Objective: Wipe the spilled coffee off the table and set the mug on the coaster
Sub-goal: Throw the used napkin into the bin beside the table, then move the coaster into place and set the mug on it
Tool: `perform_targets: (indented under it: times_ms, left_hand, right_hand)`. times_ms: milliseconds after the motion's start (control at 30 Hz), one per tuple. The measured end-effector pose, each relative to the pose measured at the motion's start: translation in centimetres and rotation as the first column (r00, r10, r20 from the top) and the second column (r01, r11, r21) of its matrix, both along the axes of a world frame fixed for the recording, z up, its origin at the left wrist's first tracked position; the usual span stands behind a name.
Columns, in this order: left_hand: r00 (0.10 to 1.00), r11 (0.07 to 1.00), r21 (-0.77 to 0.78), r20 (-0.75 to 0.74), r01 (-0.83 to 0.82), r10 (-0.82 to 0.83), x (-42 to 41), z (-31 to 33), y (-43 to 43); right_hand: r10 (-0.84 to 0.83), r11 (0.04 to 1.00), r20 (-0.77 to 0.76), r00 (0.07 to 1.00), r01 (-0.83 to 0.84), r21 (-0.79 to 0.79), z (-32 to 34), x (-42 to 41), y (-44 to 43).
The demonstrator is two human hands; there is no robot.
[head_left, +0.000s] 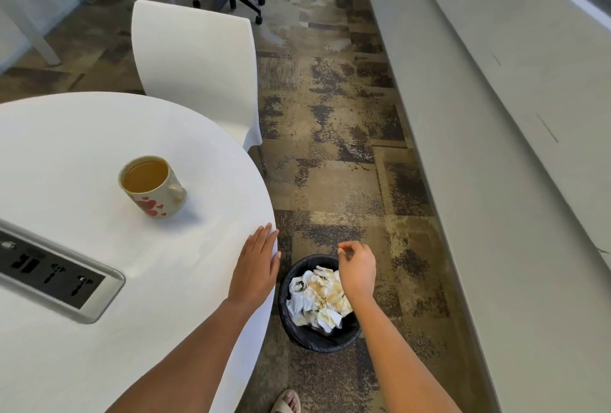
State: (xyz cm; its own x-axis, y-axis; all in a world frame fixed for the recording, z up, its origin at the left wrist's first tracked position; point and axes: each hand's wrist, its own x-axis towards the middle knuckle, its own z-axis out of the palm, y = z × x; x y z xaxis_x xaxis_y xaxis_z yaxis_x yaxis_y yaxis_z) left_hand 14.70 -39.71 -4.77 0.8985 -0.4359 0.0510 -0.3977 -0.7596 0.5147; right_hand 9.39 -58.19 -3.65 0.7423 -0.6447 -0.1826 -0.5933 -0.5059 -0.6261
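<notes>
Up-left of left hand [258, 263], flat on table [82, 134] edge: heart-print mug [152, 186], near-full, ceramic, spill-prone; grip handle, keep level. Right hand [356, 267] fingers loosely curled, empty, above wastebasket [317, 340]. Coaster unseen.

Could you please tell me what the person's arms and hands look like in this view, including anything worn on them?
Both forearms are bare, with no sleeves visible. The left hand and right hand carry no gloves, rings, watch or bracelet that I can see.
</notes>
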Motion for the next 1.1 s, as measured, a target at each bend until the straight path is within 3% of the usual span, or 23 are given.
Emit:
perform_targets:
  times_ms: [433,667,1000,1100]
  left_hand:
    - [0.976,0.97,-0.14,0.067,-0.197,0.207,-1.3,3.9,11.0]
    - [0.913,0.917,-0.171,0.134,-0.362,0.385,-3.2,5.9,22.6]
    - [0.781,0.792,-0.134,0.131,-0.596,0.61,-6.6,5.8,38.6]
    - [0.734,0.739,-0.131,0.089,-0.661,0.673,-7.7,5.4,42.5]
  right_hand:
    - [0.221,0.964,0.299,0.928,-0.255,0.078,7.2,4.0,15.7]
    - [0.339,0.909,0.262,0.904,-0.386,0.155,8.2,3.9,28.6]
    - [0.535,0.803,0.215,0.817,-0.571,0.171,7.4,2.0,45.5]
    - [0.594,0.779,0.133,0.793,-0.609,0.15,6.9,1.0,49.3]
